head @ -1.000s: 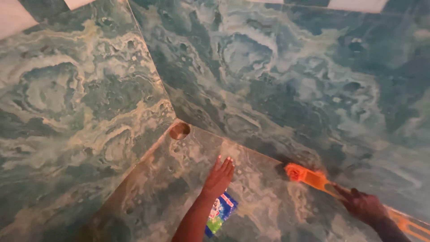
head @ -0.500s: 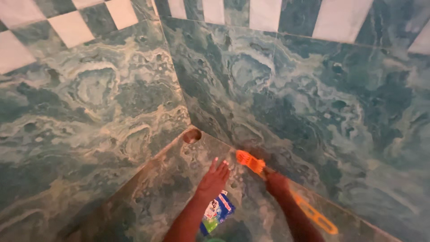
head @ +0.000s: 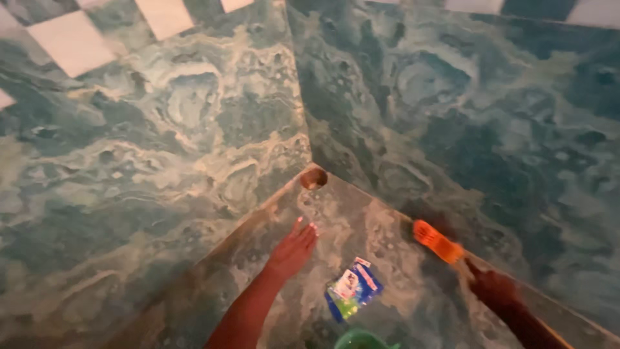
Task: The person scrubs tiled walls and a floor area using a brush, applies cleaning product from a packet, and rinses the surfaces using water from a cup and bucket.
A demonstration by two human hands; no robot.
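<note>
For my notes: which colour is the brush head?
Orange; the brush in the right hand shows in the head view.

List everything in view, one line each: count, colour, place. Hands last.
scrub brush: one, orange, along the foot of the right wall
sachet: one, blue with green and white, flat on the floor between the arms
drain hole: one, brownish, in the floor corner
green rim: one, partly cut off at the bottom edge
wall tiles: marbled green, with white squares higher up
floor: marbled green, wet-looking
left hand: one, fingers spread flat on the floor
right hand: one, grip closed on the brush handle
</note>
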